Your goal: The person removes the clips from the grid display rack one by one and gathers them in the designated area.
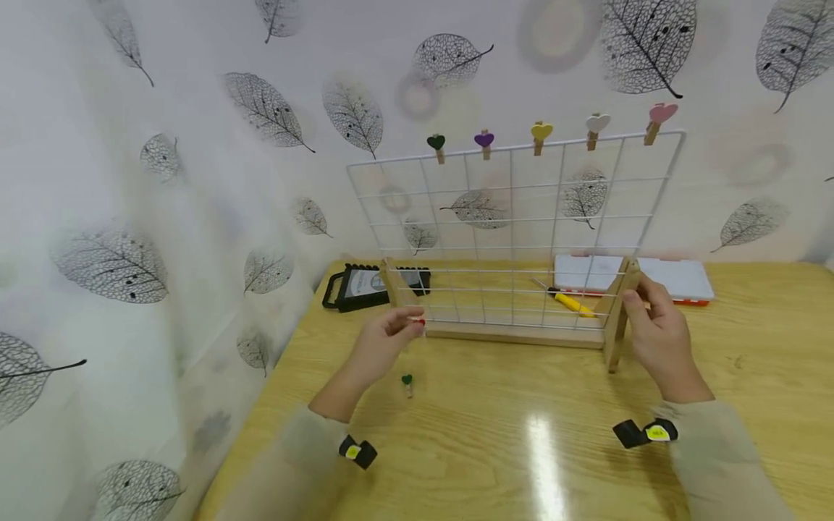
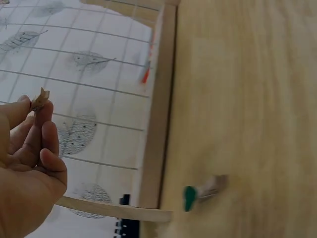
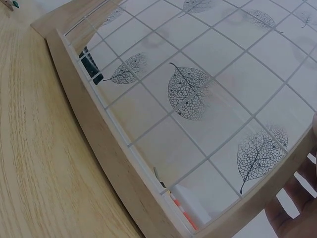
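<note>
Between thumb and fingertips, my left hand (image 1: 384,347) pinches a small wooden clothespin (image 2: 39,100) with a red heart, close to the lower left of a white wire grid (image 1: 511,217). The grid stands in a wooden frame (image 1: 515,336). My right hand (image 1: 661,336) grips the frame's right side post (image 1: 619,322); the right wrist view shows only some of its fingers (image 3: 297,198). A clothespin with a green heart (image 1: 407,384) lies on the table, below and right of my left hand. Several heart clothespins, including a yellow one (image 1: 539,137), are clipped along the grid's top wire.
Behind the grid lie a black case with a handle (image 1: 365,286), a yellow-handled tool (image 1: 573,302) and a flat white box with a red-orange edge (image 1: 677,278). The wooden table (image 1: 482,434) meets a leaf-patterned curtain (image 1: 195,239) at the back and left.
</note>
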The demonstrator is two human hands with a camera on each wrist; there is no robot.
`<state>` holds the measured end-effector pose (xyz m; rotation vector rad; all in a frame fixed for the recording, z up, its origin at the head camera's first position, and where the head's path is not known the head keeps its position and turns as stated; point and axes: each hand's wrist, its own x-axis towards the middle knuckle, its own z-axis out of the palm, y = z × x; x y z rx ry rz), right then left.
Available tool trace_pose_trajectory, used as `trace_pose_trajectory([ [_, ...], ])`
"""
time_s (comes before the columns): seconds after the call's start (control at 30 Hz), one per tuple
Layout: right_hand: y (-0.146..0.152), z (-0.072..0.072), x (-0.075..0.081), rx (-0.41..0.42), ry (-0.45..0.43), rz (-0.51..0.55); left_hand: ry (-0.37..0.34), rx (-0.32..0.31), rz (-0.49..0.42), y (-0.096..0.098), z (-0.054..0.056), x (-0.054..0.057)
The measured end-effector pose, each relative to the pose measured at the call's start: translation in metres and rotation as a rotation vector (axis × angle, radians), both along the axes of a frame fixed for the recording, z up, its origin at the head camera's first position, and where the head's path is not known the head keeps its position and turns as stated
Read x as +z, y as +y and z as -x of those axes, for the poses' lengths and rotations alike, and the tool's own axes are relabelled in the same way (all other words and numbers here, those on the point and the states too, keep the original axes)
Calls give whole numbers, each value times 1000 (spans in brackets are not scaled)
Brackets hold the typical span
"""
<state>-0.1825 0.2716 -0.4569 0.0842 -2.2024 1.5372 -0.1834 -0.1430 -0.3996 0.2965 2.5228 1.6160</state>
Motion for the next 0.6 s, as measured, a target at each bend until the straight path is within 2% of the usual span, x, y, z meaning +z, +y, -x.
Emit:
trace_pose_trajectory([
  [0.1,-1,-1,2,-6,19,1,-33,-9,-2,-3,-9,-27],
  [0.2,-2,-2,3,-16,30,4,-32,-19,45,-5,-14,-43],
  [0.37,-2,-2,3,-13,37,12,-56,-11,165,-9,-16,-56],
  [0.5,-1,-2,3,-5,36,17,-89,-18,201,-10,-15,-63],
  [0.6,-1,-1,2,4,30,16,-80,-24,229,-11,-13,-68],
])
